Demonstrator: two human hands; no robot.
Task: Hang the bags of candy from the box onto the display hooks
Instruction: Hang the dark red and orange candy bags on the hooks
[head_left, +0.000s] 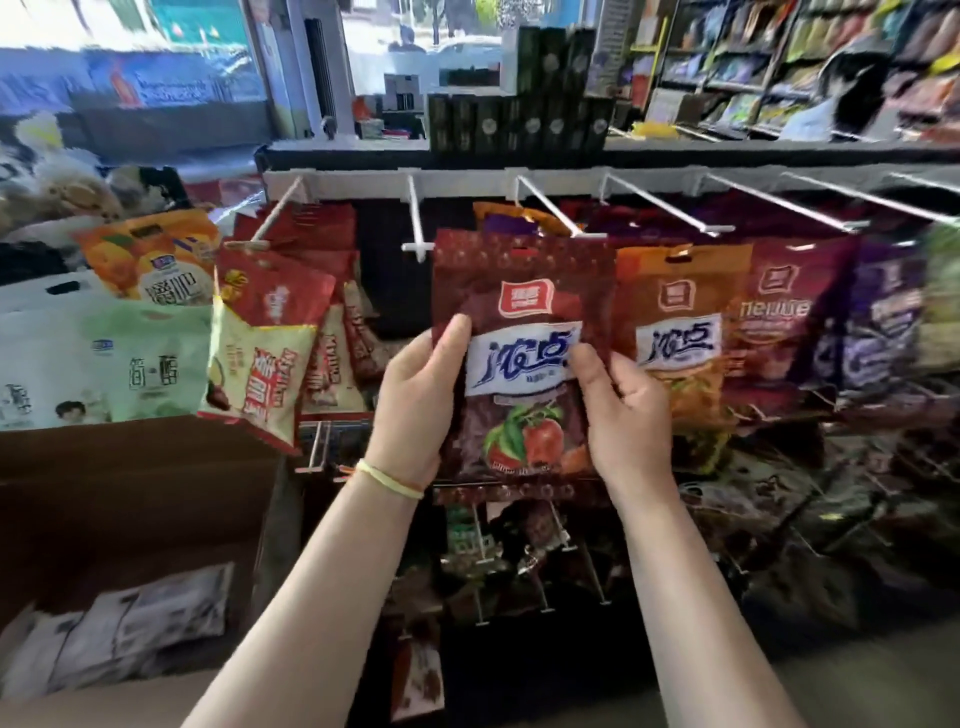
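While shop shelves blur in the background, white display hooks (420, 218) jut from a rail above hanging packets. Chinese characters on a white label are too blurred to read. Both the left hand (415, 410) and right hand (623, 410) grip a dark red candy bag (524, 291) picturing red fruit, beside the brown box (130, 493).
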